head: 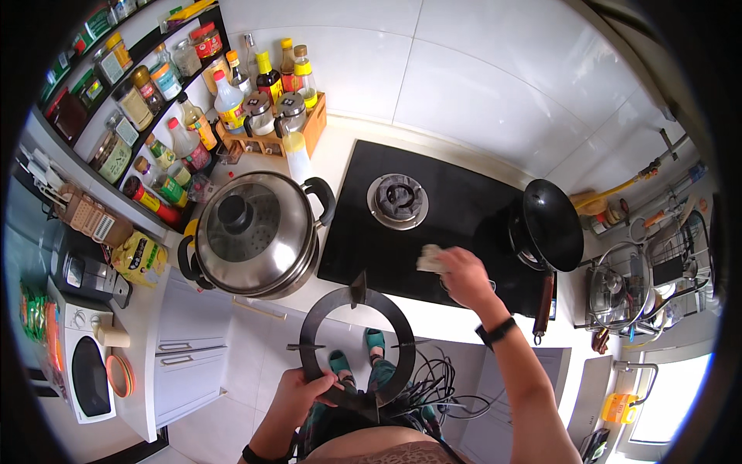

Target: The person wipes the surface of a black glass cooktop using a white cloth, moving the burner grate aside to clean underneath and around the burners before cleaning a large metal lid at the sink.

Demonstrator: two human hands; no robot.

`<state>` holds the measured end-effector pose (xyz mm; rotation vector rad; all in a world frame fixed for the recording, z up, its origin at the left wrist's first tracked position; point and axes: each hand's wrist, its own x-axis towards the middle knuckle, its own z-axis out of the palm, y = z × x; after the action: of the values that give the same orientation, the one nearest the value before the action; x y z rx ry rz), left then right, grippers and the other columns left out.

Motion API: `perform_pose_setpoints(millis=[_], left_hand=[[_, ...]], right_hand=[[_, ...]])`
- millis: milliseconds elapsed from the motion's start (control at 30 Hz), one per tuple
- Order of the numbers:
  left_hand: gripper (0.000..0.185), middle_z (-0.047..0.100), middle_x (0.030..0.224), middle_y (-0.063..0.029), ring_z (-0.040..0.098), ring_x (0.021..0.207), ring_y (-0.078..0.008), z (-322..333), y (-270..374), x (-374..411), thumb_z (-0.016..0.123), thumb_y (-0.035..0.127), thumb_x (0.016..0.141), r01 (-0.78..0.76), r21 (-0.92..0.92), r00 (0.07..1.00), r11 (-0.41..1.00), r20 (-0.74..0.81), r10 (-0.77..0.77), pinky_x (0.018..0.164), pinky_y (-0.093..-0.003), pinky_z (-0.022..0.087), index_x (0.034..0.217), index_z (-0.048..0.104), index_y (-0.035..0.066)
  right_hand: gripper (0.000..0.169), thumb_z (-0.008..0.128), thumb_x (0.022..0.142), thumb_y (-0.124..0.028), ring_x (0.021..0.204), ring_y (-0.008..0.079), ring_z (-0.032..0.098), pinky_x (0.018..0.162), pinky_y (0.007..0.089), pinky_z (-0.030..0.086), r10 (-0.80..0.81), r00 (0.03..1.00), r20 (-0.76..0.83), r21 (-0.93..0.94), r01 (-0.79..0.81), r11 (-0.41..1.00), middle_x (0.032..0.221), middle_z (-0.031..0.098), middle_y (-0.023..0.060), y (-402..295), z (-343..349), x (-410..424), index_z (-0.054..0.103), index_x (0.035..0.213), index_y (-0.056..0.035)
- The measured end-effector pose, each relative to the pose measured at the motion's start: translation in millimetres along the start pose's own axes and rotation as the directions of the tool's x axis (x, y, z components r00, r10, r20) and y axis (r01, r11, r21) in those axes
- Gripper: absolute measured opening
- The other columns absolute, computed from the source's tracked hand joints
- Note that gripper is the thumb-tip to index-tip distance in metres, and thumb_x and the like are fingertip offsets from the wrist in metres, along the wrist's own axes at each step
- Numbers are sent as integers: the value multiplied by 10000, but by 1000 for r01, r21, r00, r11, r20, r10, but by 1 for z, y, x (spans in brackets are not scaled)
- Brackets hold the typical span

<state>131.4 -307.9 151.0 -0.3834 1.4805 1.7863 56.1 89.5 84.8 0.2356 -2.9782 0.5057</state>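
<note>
My left hand [301, 394] grips a round black pan support [403, 342] by its lower left rim, in front of the counter's edge. A light crumpled cloth [432, 259] is in my right hand [466, 278], on or just over the black glass of the gas hob [371, 255], near the front. The hob's left burner [397, 201] is uncovered, with no pan support around it. At the hob's right end a black wok [552, 226] leans tilted, its wooden handle pointing towards me. My right fingers partly hide a control knob.
Left of the hob stands a lidded steel steamer pot [255, 243]. Behind it are a wooden rack [316, 127] of seasoning bottles and a squeeze bottle [297, 153]. To the right is a wire dish rack [614, 290]. Black cables [440, 383] hang by my legs.
</note>
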Motion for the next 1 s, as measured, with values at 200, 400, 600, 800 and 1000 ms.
perform_pose_setpoints(millis=[200,400,600,800,1000], left_hand=[[231,701,919,-172,699,816,-238,1,-3,7,628,139,918,45,-2,997,999,-64,-45,653,-339,590,1023,657,-64],[221,694,907,-177,704,824,-252,5,-9,14,632,134,915,54,-38,992,998,-109,-58,649,-348,598,1002,648,-69],[227,688,919,-179,710,817,-261,10,-7,33,650,142,904,63,-56,991,996,-111,-69,620,-348,607,991,646,-67],[178,705,848,-174,705,728,-246,16,2,42,624,115,908,33,8,996,999,-80,-32,652,-360,593,952,662,-54],[185,692,896,-189,697,756,-252,13,1,46,629,97,903,48,-34,999,998,-18,-48,630,-342,603,979,655,-69]], right_hand=[[443,697,659,5,1079,211,522,906,375,387,-503,846,175,39,504,863,1109,585,-56,-47,92,101,684,1035,-228],[436,685,621,69,1137,236,492,964,398,350,-303,936,180,189,270,944,1108,588,-52,8,101,96,695,929,-240],[282,720,614,28,1062,228,527,934,389,361,-21,983,180,57,11,998,991,607,-56,123,49,42,702,716,-234],[344,641,671,85,1058,264,535,922,412,401,510,860,14,56,-510,858,1063,605,-58,171,42,-39,720,773,-234],[383,581,712,68,1062,297,551,895,432,448,791,583,-186,151,-779,609,1110,602,-37,153,60,-102,724,880,-244]])
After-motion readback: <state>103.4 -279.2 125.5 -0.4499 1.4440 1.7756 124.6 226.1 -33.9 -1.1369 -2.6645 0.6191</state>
